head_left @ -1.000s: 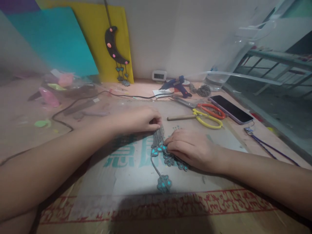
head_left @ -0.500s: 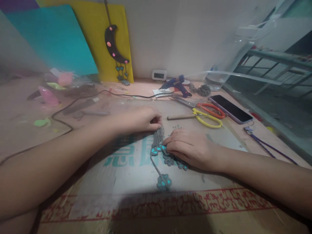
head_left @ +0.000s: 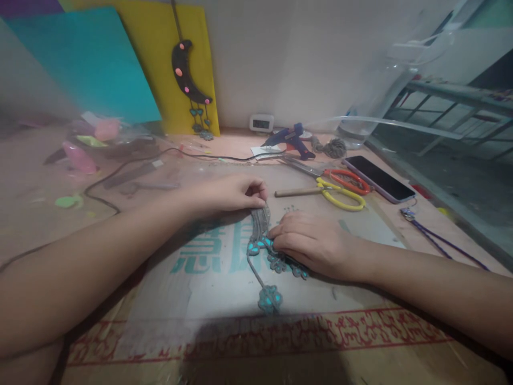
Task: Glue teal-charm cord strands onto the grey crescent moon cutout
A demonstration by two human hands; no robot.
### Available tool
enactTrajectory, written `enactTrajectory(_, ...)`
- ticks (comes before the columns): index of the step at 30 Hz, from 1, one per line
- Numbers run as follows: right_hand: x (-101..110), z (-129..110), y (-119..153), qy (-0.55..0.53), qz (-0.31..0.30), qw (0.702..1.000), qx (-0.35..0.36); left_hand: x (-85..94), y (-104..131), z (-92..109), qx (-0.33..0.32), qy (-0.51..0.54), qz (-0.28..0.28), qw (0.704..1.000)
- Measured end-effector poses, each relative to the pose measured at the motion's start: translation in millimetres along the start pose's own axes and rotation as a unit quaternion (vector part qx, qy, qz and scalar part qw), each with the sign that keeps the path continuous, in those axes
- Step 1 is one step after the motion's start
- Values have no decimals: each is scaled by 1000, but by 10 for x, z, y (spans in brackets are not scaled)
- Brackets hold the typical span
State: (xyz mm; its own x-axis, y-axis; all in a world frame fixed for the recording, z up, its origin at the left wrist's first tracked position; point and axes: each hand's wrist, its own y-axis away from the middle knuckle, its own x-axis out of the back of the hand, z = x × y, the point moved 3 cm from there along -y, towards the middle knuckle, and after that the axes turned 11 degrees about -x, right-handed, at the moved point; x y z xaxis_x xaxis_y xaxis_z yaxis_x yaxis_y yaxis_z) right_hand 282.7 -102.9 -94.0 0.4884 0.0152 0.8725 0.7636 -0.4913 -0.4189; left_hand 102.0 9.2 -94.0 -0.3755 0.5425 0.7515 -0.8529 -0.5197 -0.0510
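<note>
A grey cord ornament (head_left: 260,224) with turquoise filled shapes lies on the printed board in front of me. From it a single strand runs down to a flower-shaped pendant (head_left: 270,299). My left hand (head_left: 244,193) is closed in a pinch at the ornament's upper end, thumb against bent fingers. Just below and to the right, my right hand (head_left: 312,243) presses its closed fingers on the ornament's turquoise middle. More small cord pendants (head_left: 282,263) show under its edge; the part beneath the palm is hidden.
Beyond my hands lie yellow-handled scissors (head_left: 340,199), orange-handled scissors (head_left: 348,181), a glue gun (head_left: 292,141) and a phone (head_left: 380,179). A black cable (head_left: 136,161) crosses the left side. A dark crescent hanging (head_left: 186,75) is at the back against a yellow sheet (head_left: 156,48).
My left hand's fingers have lifted and shifted slightly at the top of the cord ornament, with the thumb now lower and straighter. My right hand stays in place.
</note>
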Motion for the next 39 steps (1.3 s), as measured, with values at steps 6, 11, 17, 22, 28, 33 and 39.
enactTrajectory(6, 5, -8, -7, 4, 3, 1000, 2, 25, 28, 36, 1, -22, -17, 1000)
enactTrajectory(11, -4, -5, -17, 9, 4, 1000, 5, 7, 16, 98, 9, -44, -7, 999)
enactTrajectory(17, 19, -32, -28, 30, 6, 999, 24, -8, 5, 104, 7, -36, -1, 999)
enactTrajectory(22, 231, -74, 37, 134, 24, 983, 119, -6, 11, 24, -1, -8, -8, 1000)
enactTrajectory(28, 418, 78, -11, 121, 83, 989, 30, 49, 45, -42, -12, 39, -29, 999)
enactTrajectory(33, 322, 576, -42, 177, 83, 963, -186, 102, 72, -60, -31, 95, 12, 995)
enactTrajectory(39, 235, 921, -9, 194, 17, 957, -215, 93, 71, -108, -6, 119, 29, 992)
